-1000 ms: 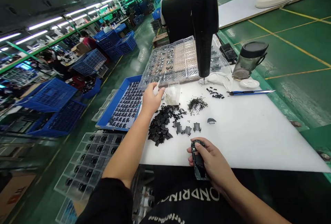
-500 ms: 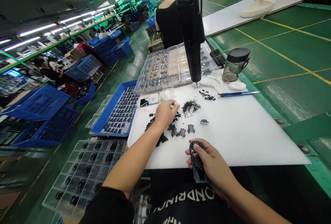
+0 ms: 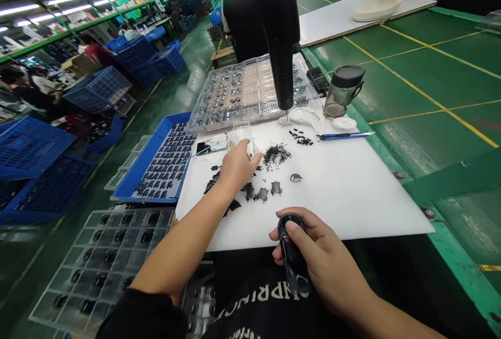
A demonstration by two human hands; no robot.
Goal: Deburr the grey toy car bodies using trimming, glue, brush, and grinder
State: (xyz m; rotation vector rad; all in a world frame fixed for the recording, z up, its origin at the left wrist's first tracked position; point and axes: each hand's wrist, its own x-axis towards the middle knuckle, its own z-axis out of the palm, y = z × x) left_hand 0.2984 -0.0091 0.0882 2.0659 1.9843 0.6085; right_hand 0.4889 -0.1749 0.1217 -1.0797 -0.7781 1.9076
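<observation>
A black oval plastic casing (image 3: 293,271) is clamped at six o'clock in the right hand (image 3: 329,266), its fingers wrapped around it. The left hand (image 3: 238,169) is held at eleven o'clock, fingers drawn together, any held item indeterminable, above a white plastic board (image 3: 344,208); small black plastic pieces (image 3: 276,155) and grey moulded parts (image 3: 263,194) lie just beside it.

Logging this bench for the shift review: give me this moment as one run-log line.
left hand: over black scraps on white board | right hand: holds dark oblong part | beside: grey moulded parts, hanging electric screwdriver
</observation>
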